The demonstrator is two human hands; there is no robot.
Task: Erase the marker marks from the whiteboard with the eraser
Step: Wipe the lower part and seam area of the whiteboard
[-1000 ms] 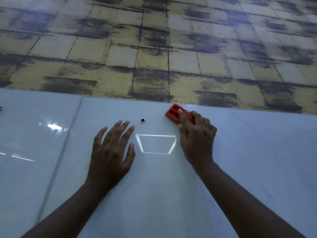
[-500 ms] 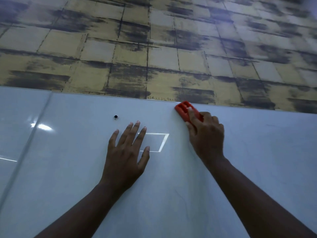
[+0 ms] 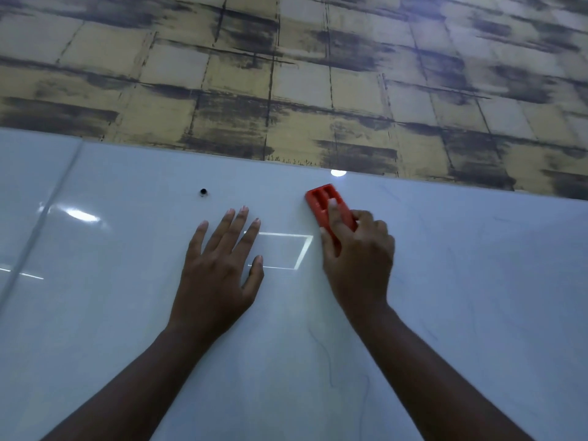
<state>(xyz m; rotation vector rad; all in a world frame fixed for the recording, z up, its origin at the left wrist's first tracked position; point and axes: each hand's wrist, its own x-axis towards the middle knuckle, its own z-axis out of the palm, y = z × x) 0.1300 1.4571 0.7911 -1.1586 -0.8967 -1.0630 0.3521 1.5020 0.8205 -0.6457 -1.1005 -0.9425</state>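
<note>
The red ridged plastic eraser lies flat against the glossy white whiteboard, near its upper edge and just below a small bright glare spot; the right hand grips it from below, forefinger stretched along its back, the other fingers curled over its lower end, the thumb against its left side; faint thin marker marks trail down the board below the right wrist, and fainter ones show further right; the left hand rests palm-down on the board to the left of the eraser, fingers straight and slightly spread, holding nothing; between the two hands lies a bright four-sided reflected outline, partly covered by the left fingers; a small dark round fixing sits on the board above and left of the left hand; a vertical seam divides the board at far left; above the board runs yellow wallpaper with dark brushed squares.
</note>
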